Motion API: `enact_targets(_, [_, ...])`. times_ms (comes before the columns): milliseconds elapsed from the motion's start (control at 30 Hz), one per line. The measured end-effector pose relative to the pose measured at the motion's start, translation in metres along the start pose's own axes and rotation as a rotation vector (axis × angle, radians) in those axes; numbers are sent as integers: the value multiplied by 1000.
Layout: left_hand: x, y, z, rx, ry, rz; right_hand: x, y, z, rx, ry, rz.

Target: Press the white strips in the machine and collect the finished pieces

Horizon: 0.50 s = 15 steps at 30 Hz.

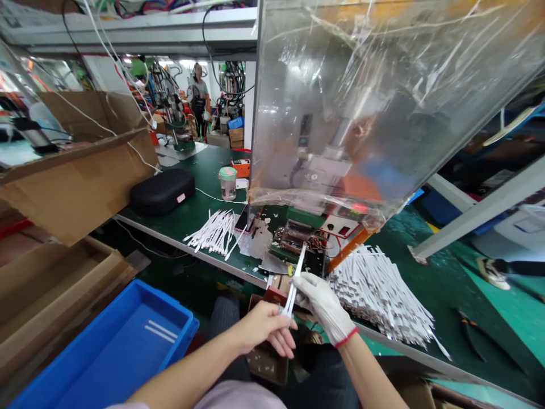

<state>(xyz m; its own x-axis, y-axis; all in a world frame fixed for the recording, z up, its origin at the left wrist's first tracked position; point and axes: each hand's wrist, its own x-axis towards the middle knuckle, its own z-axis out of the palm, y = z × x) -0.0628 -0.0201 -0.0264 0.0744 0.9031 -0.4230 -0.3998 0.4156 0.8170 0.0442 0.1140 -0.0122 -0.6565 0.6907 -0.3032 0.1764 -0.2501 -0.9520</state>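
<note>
cropped shirt (pixel 238 396), white strips (pixel 300 262) part-hidden in left hand (pixel 271 325), gloved right hand (pixel 321 301)

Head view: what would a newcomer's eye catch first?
Probably the large plastic screen filling the upper right. Below it, a gloved right hand and bare left hand hold at least one white strip, with a big pile of similar strips to the right. The blue bin stands out at lower left.
</note>
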Motion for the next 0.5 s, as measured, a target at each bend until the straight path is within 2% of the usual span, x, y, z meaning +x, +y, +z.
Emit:
enact_targets(167, [13, 3, 0, 14, 115, 22, 19, 14, 10, 139, 101, -12])
enact_targets(367, [18, -3, 0, 115, 142, 46, 30, 35, 16, 304, 163, -1])
enact_targets(500, [18, -2, 0, 111, 141, 47, 32, 32, 22, 391, 196, 18])
